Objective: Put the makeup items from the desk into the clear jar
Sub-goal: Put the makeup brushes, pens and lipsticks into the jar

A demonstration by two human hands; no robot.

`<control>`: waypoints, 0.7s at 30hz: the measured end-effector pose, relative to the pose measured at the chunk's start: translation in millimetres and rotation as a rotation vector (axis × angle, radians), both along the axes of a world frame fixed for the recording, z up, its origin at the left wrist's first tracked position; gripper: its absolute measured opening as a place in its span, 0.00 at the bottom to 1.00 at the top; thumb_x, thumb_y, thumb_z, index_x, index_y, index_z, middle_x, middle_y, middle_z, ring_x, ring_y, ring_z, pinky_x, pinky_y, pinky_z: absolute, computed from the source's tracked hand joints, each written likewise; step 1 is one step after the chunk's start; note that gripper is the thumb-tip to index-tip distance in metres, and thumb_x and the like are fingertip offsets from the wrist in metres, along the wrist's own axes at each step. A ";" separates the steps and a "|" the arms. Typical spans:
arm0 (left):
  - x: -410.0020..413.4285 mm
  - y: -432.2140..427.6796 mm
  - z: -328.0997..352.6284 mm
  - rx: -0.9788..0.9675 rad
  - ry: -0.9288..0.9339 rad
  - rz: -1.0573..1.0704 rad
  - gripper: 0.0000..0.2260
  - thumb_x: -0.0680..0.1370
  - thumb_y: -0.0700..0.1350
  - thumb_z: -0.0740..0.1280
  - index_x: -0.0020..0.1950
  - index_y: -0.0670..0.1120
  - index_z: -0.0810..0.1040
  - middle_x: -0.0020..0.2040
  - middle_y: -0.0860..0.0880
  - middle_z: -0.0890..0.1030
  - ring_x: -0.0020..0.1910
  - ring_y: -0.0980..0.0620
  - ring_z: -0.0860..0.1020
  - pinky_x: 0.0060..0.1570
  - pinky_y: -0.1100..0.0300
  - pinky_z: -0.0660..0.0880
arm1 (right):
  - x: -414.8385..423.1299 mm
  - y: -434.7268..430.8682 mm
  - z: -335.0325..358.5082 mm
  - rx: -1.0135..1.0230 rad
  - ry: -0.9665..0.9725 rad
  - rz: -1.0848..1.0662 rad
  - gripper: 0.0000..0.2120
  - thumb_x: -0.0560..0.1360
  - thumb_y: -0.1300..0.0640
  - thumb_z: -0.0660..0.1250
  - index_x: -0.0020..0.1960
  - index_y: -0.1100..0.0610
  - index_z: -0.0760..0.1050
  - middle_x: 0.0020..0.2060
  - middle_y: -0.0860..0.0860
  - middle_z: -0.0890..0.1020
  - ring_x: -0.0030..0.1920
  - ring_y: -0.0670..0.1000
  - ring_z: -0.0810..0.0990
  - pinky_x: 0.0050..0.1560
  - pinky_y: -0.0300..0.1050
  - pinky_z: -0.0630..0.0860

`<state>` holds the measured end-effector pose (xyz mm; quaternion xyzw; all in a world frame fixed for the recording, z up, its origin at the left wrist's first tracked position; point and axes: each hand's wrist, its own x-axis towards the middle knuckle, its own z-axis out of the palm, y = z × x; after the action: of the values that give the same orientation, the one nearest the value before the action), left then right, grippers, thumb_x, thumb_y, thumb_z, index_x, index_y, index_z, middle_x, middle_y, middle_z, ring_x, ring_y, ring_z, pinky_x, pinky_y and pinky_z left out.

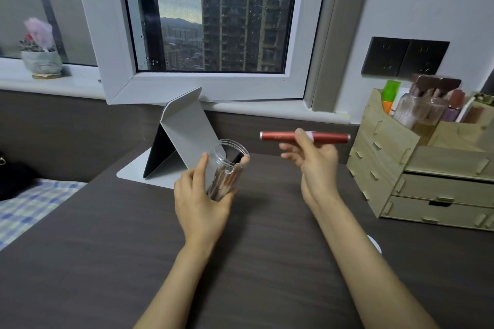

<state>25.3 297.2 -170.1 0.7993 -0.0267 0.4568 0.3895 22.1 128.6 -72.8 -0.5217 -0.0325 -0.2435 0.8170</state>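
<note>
My left hand (199, 196) grips the clear jar (227, 165), which is tilted with its open mouth pointing up and to the right, above the dark desk (107, 248). Several pinkish makeup sticks lie inside the jar. My right hand (311, 160) holds a red tube-shaped makeup item (278, 137) level in the air, to the right of and slightly above the jar's mouth. Thumb and forefinger pinch the tube near its middle.
A grey folding stand (184, 139) sits behind the jar. A wooden drawer organiser (417, 176) with bottles stands at the right. A white round object (375, 244) peeks out beside my right forearm. A bed with checked cloth (29, 211) lies to the left.
</note>
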 end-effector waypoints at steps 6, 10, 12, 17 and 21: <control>-4.8 -4.0 -1.8 0.154 -0.053 -0.080 0.38 0.60 0.43 0.78 0.68 0.51 0.68 0.50 0.43 0.76 0.49 0.47 0.70 0.48 0.58 0.68 | -20.0 18.3 3.3 -0.514 0.012 -0.061 0.07 0.69 0.57 0.73 0.35 0.51 0.78 0.32 0.46 0.81 0.36 0.45 0.78 0.41 0.41 0.74; -7.9 -5.6 -1.3 0.214 -0.071 -0.138 0.37 0.61 0.44 0.76 0.68 0.50 0.68 0.51 0.43 0.76 0.49 0.49 0.70 0.47 0.59 0.69 | -20.1 23.0 -8.8 -0.841 -0.009 -0.173 0.08 0.68 0.48 0.72 0.34 0.51 0.79 0.36 0.47 0.78 0.45 0.50 0.73 0.46 0.43 0.69; -8.5 -6.3 -1.6 0.197 -0.060 -0.135 0.38 0.60 0.43 0.77 0.68 0.51 0.68 0.50 0.44 0.76 0.49 0.50 0.70 0.47 0.63 0.66 | -21.8 26.9 -16.5 -0.957 0.021 -0.175 0.15 0.70 0.46 0.70 0.38 0.58 0.81 0.42 0.49 0.79 0.51 0.51 0.72 0.53 0.43 0.70; -9.8 -6.7 0.5 0.150 -0.056 -0.111 0.37 0.60 0.45 0.77 0.67 0.50 0.69 0.50 0.44 0.77 0.49 0.51 0.69 0.47 0.60 0.68 | -26.0 33.0 -27.6 -1.024 -0.035 -0.168 0.28 0.70 0.36 0.56 0.43 0.58 0.83 0.51 0.46 0.79 0.56 0.47 0.71 0.60 0.41 0.68; -9.1 -4.9 1.2 0.127 -0.050 -0.108 0.40 0.58 0.42 0.80 0.67 0.49 0.69 0.49 0.43 0.77 0.49 0.50 0.70 0.49 0.66 0.63 | -22.3 34.3 -23.5 -0.744 -0.090 -0.113 0.13 0.74 0.46 0.63 0.41 0.51 0.83 0.45 0.45 0.81 0.53 0.47 0.75 0.55 0.36 0.71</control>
<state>16.3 292.3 -168.9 0.8082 -0.1082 0.4524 0.3612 -0.1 163.0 -96.3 -0.7726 -0.1256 -0.2822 0.5546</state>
